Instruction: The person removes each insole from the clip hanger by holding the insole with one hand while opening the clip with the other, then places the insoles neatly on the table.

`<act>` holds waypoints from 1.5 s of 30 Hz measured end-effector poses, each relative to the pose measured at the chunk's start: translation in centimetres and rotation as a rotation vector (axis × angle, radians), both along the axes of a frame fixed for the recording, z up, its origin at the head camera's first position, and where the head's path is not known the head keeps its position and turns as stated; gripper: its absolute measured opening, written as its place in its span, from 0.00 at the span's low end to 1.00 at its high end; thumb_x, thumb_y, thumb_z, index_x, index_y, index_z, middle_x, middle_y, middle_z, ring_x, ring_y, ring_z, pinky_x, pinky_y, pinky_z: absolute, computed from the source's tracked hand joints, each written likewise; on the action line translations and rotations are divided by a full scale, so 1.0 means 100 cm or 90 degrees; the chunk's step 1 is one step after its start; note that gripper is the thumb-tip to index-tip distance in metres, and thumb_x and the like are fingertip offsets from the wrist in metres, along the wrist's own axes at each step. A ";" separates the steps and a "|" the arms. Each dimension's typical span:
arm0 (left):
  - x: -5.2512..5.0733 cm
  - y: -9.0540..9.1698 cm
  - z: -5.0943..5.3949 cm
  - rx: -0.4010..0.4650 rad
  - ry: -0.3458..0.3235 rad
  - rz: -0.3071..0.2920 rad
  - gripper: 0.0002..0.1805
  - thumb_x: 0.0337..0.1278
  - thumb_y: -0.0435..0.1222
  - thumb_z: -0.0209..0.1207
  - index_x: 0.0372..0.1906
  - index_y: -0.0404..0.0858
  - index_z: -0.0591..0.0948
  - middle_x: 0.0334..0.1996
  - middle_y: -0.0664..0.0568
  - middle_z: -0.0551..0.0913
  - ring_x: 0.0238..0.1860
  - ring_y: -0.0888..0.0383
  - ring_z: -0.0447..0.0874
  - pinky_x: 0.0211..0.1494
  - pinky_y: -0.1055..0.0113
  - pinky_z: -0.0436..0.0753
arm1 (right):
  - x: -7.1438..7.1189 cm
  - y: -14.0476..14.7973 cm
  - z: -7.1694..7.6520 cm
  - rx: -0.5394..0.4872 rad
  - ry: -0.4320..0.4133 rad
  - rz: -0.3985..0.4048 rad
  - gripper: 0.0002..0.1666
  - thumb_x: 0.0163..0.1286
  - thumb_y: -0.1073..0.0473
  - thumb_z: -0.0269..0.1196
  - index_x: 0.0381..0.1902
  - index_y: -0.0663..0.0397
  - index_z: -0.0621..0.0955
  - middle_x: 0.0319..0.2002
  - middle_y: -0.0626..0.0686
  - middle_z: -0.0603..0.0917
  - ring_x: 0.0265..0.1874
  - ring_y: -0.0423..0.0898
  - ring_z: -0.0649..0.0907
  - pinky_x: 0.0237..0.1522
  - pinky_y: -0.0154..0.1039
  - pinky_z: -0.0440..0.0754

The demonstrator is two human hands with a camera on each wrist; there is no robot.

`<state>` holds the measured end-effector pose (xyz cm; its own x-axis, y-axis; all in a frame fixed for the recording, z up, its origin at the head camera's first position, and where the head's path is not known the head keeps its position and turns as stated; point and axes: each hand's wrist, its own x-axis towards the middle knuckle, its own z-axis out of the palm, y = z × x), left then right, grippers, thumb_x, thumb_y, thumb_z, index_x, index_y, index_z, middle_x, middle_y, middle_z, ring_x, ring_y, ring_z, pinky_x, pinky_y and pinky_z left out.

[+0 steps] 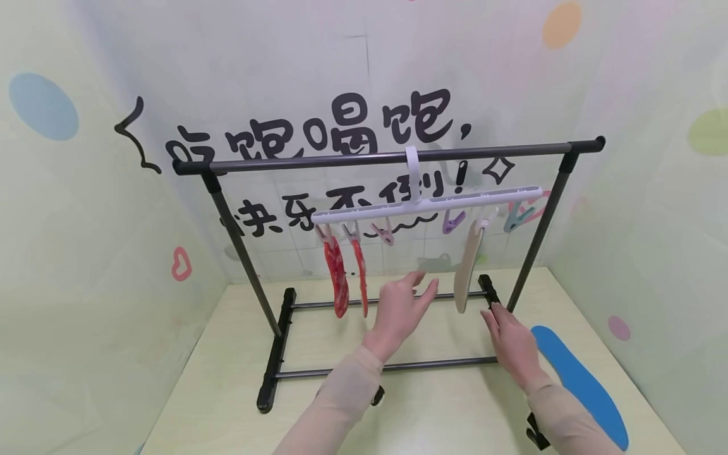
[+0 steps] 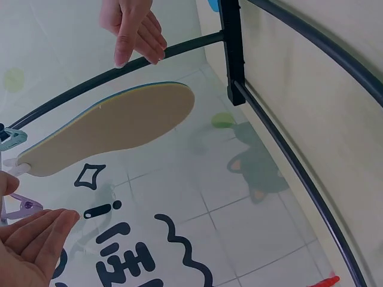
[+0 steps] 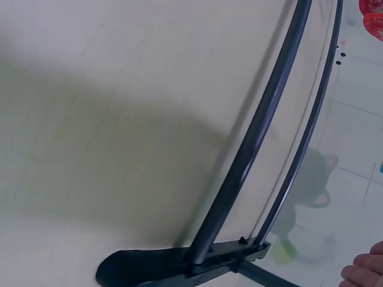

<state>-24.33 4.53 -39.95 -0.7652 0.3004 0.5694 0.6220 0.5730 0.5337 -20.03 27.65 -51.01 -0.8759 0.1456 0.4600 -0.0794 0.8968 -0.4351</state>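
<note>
A beige insole (image 1: 469, 268) with a thin blue edge hangs from a white clip on the white clip hanger (image 1: 426, 205). My left hand (image 1: 396, 309) hovers in the air left of this insole, thumb and fingers apart and holding nothing. In the left wrist view, the left hand (image 2: 36, 248) shows below the clipped end of the insole (image 2: 114, 122). My right hand (image 1: 512, 344) is near the rack's right post, its fingers loosely extended around nothing. A blue insole (image 1: 580, 385) lies on the table beside the right forearm.
The hanger hooks over the top bar of a black rack (image 1: 296, 162). Two red patterned flat pieces (image 1: 337, 278) hang at its left. Unloaded pink (image 1: 383, 234), purple (image 1: 453, 221) and teal clips (image 1: 517, 218) dangle from it. A printed wall (image 1: 341, 57) stands behind.
</note>
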 end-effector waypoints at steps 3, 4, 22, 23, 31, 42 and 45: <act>-0.003 0.003 0.003 0.000 0.003 0.002 0.20 0.68 0.46 0.57 0.50 0.34 0.85 0.42 0.43 0.89 0.38 0.54 0.91 0.40 0.67 0.87 | -0.002 -0.007 0.006 -0.004 -0.009 0.015 0.31 0.78 0.49 0.53 0.63 0.73 0.73 0.61 0.70 0.77 0.59 0.68 0.77 0.56 0.62 0.77; -0.005 0.004 0.004 0.001 0.005 0.001 0.20 0.68 0.46 0.57 0.49 0.34 0.85 0.42 0.43 0.89 0.39 0.54 0.91 0.40 0.66 0.87 | -0.003 -0.009 0.007 -0.003 -0.011 0.019 0.32 0.77 0.49 0.53 0.63 0.73 0.73 0.61 0.70 0.77 0.59 0.68 0.77 0.56 0.62 0.77; -0.020 0.031 0.026 -0.068 0.050 -0.010 0.22 0.70 0.48 0.55 0.53 0.34 0.84 0.41 0.44 0.90 0.34 0.54 0.90 0.41 0.69 0.86 | -0.022 -0.023 0.012 0.027 0.119 0.046 0.31 0.63 0.51 0.69 0.56 0.68 0.78 0.53 0.70 0.82 0.40 0.65 0.87 0.34 0.59 0.83; -0.020 0.033 0.028 -0.072 0.053 -0.012 0.23 0.70 0.49 0.55 0.53 0.34 0.84 0.40 0.44 0.90 0.31 0.55 0.90 0.39 0.70 0.85 | -0.023 -0.024 0.013 0.028 0.126 0.049 0.30 0.62 0.51 0.69 0.55 0.67 0.78 0.53 0.70 0.83 0.38 0.64 0.87 0.32 0.58 0.83; -0.024 0.044 0.043 -0.090 0.089 -0.017 0.25 0.70 0.50 0.54 0.54 0.33 0.83 0.29 0.45 0.89 0.25 0.58 0.88 0.36 0.72 0.85 | -0.028 -0.030 0.015 0.051 0.133 0.055 0.33 0.61 0.51 0.70 0.57 0.69 0.78 0.51 0.70 0.83 0.36 0.64 0.87 0.29 0.56 0.84; -0.023 0.051 0.056 -0.110 0.110 -0.007 0.24 0.70 0.50 0.54 0.53 0.34 0.84 0.26 0.48 0.89 0.31 0.54 0.90 0.40 0.69 0.85 | -0.034 -0.034 0.015 0.055 0.134 0.059 0.31 0.61 0.51 0.70 0.55 0.67 0.78 0.48 0.69 0.85 0.34 0.63 0.87 0.28 0.56 0.83; -0.022 0.054 0.060 -0.117 0.111 -0.008 0.24 0.70 0.51 0.54 0.54 0.35 0.84 0.37 0.46 0.90 0.35 0.53 0.90 0.41 0.69 0.85 | -0.035 -0.035 0.015 0.052 0.139 0.062 0.30 0.61 0.51 0.71 0.54 0.66 0.79 0.47 0.68 0.85 0.29 0.61 0.87 0.25 0.55 0.82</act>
